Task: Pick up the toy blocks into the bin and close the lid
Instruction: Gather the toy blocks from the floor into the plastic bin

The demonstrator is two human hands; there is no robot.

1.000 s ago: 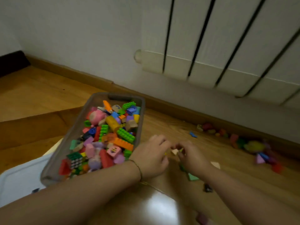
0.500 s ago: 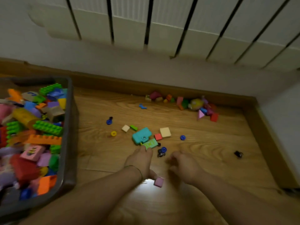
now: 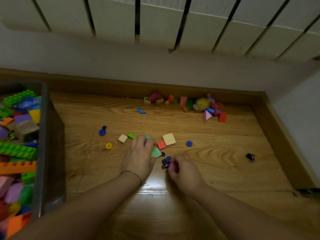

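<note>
A grey bin [image 3: 45,153] full of coloured toy blocks stands at the left edge. Loose blocks lie on the wooden floor: a beige cube [image 3: 169,139], a red cube [image 3: 161,145], a small beige block [image 3: 122,138], blue [image 3: 189,143] and yellow [image 3: 108,146] rings. My left hand [image 3: 140,156] covers a teal block, its fingers closed over it, with a green tile [image 3: 156,152] showing at its thumb. My right hand [image 3: 183,170] pinches a pink block [image 3: 172,167] beside small black and blue pieces [image 3: 165,162]. No lid is visible.
A pile of blocks with a yellow round toy [image 3: 201,103] lies against the baseboard at the back right. A black piece [image 3: 250,156] sits alone to the right. A white radiator [image 3: 155,23] hangs above. The wall corner closes the right side.
The view swung right from the bin to the loose blocks. My left hand moved forward onto the teal block. My right hand took up the pink block from the floor.
</note>
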